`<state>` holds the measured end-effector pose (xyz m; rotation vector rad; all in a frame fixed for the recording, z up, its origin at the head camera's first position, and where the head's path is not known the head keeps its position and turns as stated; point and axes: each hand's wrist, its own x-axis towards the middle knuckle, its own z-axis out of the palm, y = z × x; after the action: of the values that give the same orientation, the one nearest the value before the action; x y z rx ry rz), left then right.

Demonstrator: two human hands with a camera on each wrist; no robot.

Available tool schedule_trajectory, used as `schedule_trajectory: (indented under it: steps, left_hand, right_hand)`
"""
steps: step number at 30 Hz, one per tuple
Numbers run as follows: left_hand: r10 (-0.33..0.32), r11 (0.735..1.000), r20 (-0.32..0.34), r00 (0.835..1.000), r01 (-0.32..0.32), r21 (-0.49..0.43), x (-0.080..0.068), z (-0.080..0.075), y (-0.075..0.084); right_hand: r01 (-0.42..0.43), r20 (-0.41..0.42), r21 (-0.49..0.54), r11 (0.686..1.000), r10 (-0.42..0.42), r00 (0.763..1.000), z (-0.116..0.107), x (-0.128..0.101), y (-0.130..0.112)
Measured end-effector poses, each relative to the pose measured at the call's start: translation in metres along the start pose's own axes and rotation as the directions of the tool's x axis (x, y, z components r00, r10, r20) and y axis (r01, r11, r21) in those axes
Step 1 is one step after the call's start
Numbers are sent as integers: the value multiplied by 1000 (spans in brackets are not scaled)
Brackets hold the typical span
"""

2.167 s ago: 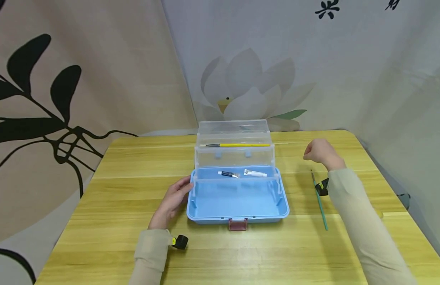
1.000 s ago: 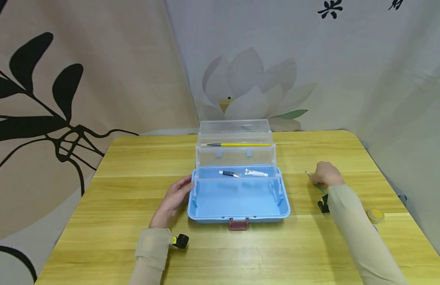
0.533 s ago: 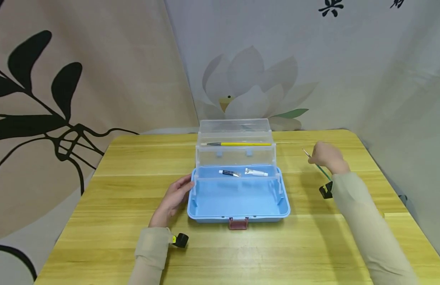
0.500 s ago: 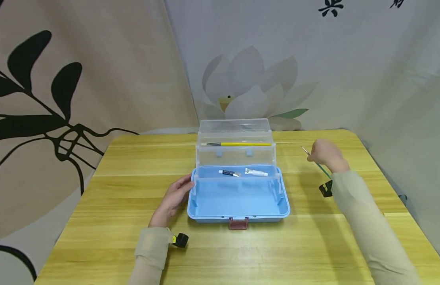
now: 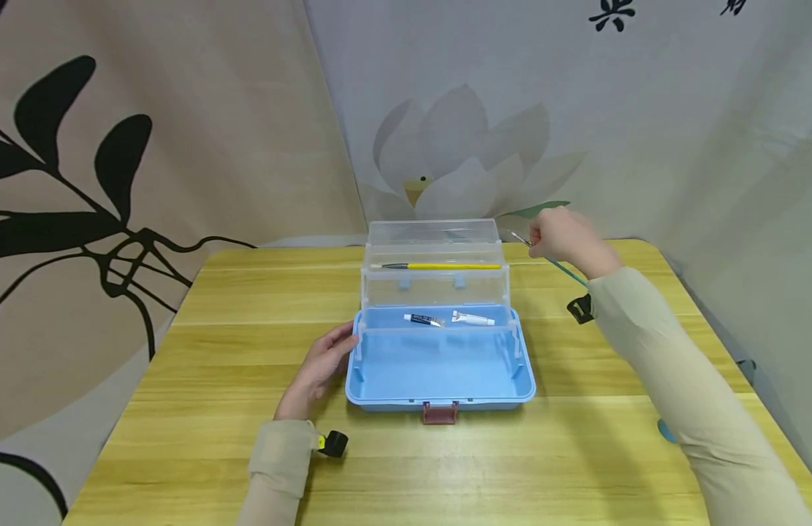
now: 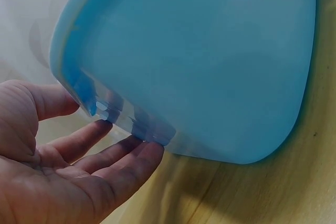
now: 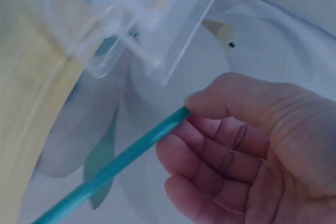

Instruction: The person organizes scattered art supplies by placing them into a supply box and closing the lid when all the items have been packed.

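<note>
Wooden table (image 5: 215,351); right hand (image 5: 563,237) pinches teal brush (image 7: 131,153) beside box (image 5: 438,365) edge; left hand (image 5: 320,369) fingers flat against box.

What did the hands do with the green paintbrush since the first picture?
The right hand came down on the green paintbrush lying on the table, pinched it, and lifted it up and left toward the clear tray. The left hand stayed against the blue box; yellow brush and tubes unmoved.

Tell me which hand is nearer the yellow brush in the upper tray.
Right. The right hand, pinching a teal brush, is just right of the yellow brush; the left hand rests lower against the box's blue base.
</note>
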<state>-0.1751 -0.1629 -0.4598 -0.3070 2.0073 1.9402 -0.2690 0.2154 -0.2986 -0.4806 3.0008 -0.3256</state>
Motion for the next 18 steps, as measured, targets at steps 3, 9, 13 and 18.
schedule_trajectory:
  steps: [3,9,13,18]
  left_hand:
    - [2,1000,-6,1000,-2,4,0,0,0]
    - [7,1000,-7,1000,-7,3,0,1,0]
    - [9,1000,-12,1000,-9,7,0,1,0]
    - [5,1000,-18,1000,-5,7,0,2,-1]
  right_hand:
    - [21,2,-8,1000,-21,1000,-5,8,-13]
    - [111,3,-50,993,-111,994,-6,26,-34]
    - [168,19,-62,984,-167,986,-4,38,-47]
    - [231,24,-42,972,-230,973,3,52,-67]
